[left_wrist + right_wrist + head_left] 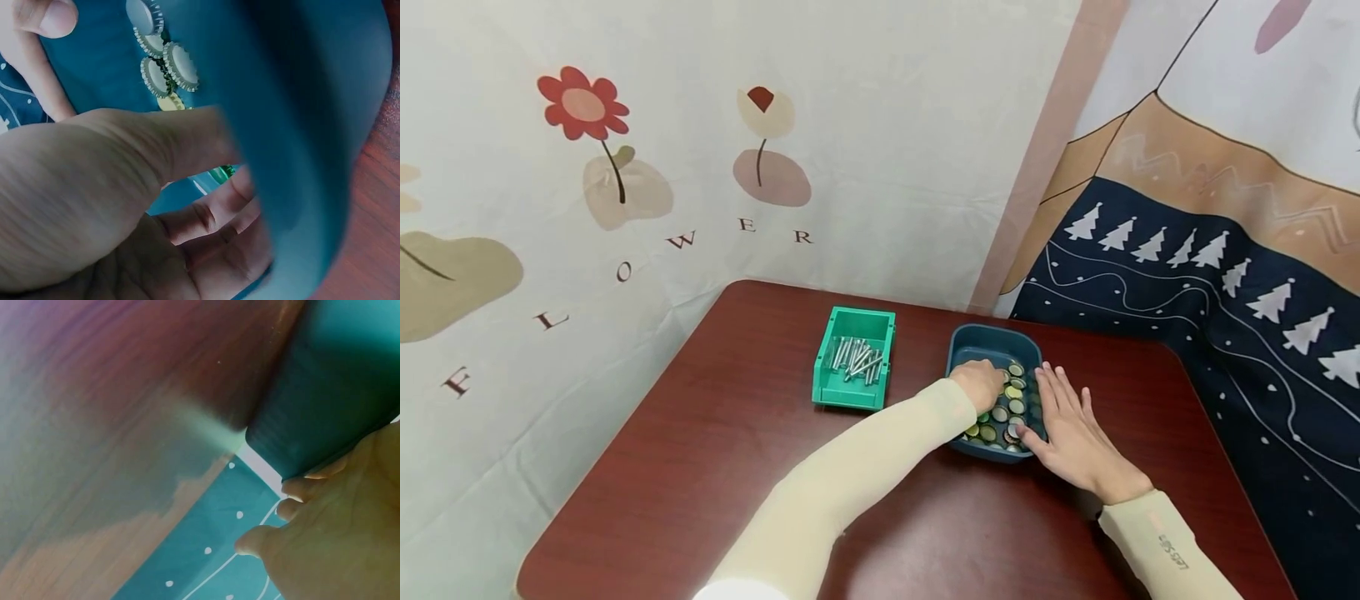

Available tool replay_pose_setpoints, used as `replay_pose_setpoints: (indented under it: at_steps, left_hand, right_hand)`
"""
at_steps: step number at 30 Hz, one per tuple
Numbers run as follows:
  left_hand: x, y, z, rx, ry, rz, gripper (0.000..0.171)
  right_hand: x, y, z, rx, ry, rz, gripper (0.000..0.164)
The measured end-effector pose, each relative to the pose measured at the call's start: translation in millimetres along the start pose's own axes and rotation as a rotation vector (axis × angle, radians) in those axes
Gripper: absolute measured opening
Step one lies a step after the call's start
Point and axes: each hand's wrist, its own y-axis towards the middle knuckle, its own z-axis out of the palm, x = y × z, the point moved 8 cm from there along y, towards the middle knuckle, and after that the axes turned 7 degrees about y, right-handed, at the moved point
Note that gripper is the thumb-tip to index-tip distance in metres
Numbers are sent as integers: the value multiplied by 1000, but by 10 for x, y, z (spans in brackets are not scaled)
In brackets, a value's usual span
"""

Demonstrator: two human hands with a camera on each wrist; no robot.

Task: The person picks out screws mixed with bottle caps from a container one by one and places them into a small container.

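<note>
A dark blue rectangular bin [991, 333] holds several bottle caps [1017, 407], silver, yellow and green. My left hand [979, 385] reaches down inside it among the caps, fingers bent. In the left wrist view the bin's wall [294, 144] hides its fingertips, so I cannot tell whether they pinch a cap; a green cap [222, 174] shows between thumb and fingers. Silver caps [181, 65] lie beyond the thumb. My right hand [1078, 442] lies along the bin's right rim with straight fingers, its thumb over the caps inside.
Left of the bin stands a green open-front parts box [850, 398] with several silver metal pins [859, 358]. Both containers stand near the back edge of a reddish-brown table [700, 433]. Printed cloths [880, 150] hang behind it and to the right.
</note>
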Motion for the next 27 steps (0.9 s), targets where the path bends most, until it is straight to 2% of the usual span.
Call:
replay_pose_setpoints:
  at_steps: [4, 8, 11, 15, 17, 21, 27]
  left_hand:
    - [54, -5, -6, -4, -16, 28, 48]
    - [60, -84, -94, 37, 1, 54, 52]
    - [50, -340, -287, 83, -10, 39, 55]
    - [39, -846, -615, 115, -104, 45, 56]
    - [41, -1036, -726, 114, -173, 68, 55]
    - [95, -1205, -812, 76, -309, 86, 43]
    - [202, -1289, -806, -50, -442, 118, 40]
  right_hand:
    - [-1, 6, 10, 3, -1, -2, 102]
    - [-8, 13, 0, -1, -9, -6, 101]
    - [-27, 17, -12, -9, -12, -10, 101]
    - [-47, 11, -9, -8, -6, -10, 101]
    - [-50, 10, -6, -7, -6, -8, 101]
    - [-37, 20, -11, -10, -10, -8, 101]
    - [-18, 4, 2, 8, 3, 3, 102]
